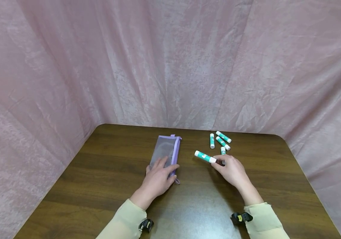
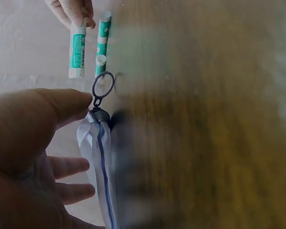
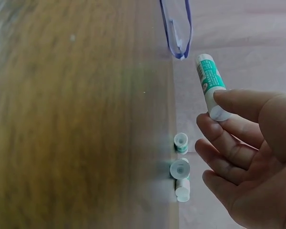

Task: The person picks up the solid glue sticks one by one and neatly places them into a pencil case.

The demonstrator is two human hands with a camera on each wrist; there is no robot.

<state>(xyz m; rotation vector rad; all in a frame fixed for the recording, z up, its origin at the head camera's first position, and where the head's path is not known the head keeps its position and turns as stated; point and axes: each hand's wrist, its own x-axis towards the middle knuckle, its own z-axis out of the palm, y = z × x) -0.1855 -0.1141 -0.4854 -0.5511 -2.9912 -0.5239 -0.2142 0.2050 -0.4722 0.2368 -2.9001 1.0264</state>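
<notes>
Between thumb and fingers, my right hand (image 1: pixel 231 171) pinches one end of a green-and-white glue stick (image 1: pixel 205 156), held above the table. In the right wrist view, the held glue stick (image 3: pixel 210 78) tilts away from the fingertips. A purple-edged mesh zipper pouch (image 1: pixel 166 147) lies flat left of centre. On its near part rests my left hand (image 1: pixel 157 179), fingers spread. The left wrist view shows the zipper's ring pull (image 2: pixel 103 86) by the left thumb. One loose glue stick (image 1: pixel 223 150) lies just beyond the right hand, which partly hides it.
Several glue sticks, among them an upright-pointing one (image 1: pixel 212 141) and a slanted one (image 1: pixel 223 136), lie near the far edge of the brown wooden table (image 1: pixel 113 159). Pink curtains (image 1: pixel 170 66) hang behind the table and along its sides.
</notes>
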